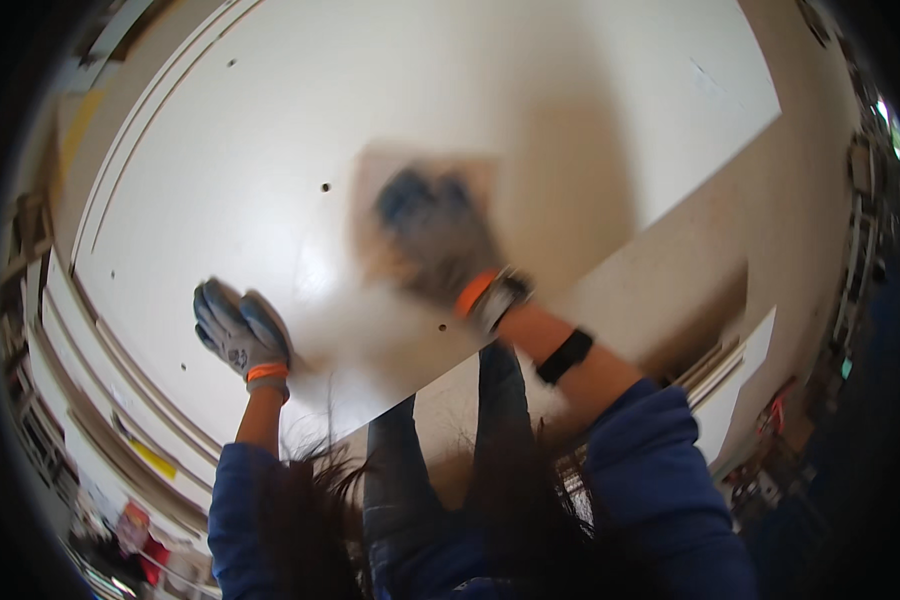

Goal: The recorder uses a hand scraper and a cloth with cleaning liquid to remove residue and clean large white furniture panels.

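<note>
A large white panel point(270, 180) with several small dark holes lies under both of my hands. My left hand point(240, 330), in a grey-and-blue work glove with an orange cuff, rests flat near the panel's left side, fingers stretched out and nothing held. Further out, my right hand point(435, 225), gloved alike, presses on a tan, roughly square sheet point(370, 160) against the panel's face. Motion smears that hand and the sheet, so whether it is cloth or sandpaper cannot be made out. Part of the sheet is hidden under the glove.
The panel's near edge runs close to my legs point(395, 455). More long pale boards point(120, 400) lie along the left side. At the lower right, further boards point(720, 370) stand by the floor point(690, 235). Cluttered shelving point(860, 220) lines the far right.
</note>
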Motion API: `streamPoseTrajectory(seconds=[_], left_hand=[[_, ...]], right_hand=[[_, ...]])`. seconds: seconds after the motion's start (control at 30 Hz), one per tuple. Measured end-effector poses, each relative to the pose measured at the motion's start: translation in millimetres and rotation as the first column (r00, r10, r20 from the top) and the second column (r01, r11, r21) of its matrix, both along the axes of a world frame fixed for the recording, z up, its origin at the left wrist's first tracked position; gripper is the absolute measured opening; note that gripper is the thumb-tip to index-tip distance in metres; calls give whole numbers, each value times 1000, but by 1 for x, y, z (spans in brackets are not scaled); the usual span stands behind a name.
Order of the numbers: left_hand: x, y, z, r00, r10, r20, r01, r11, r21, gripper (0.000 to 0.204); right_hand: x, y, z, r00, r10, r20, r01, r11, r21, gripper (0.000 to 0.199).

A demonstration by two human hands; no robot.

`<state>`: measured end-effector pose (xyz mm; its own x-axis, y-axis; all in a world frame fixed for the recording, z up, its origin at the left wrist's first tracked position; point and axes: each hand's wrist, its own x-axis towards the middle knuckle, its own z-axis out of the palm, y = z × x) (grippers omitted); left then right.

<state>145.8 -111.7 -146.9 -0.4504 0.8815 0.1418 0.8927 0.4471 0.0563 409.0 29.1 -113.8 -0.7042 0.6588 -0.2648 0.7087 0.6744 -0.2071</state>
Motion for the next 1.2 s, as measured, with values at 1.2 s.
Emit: streamPoseTrajectory(seconds=[1.2], left_hand=[[20, 11, 11, 1000, -21, 11, 21, 999, -27, 61]], right_hand=[[-15, 103, -35, 798, -603, -8, 526, 689, 499, 70]])
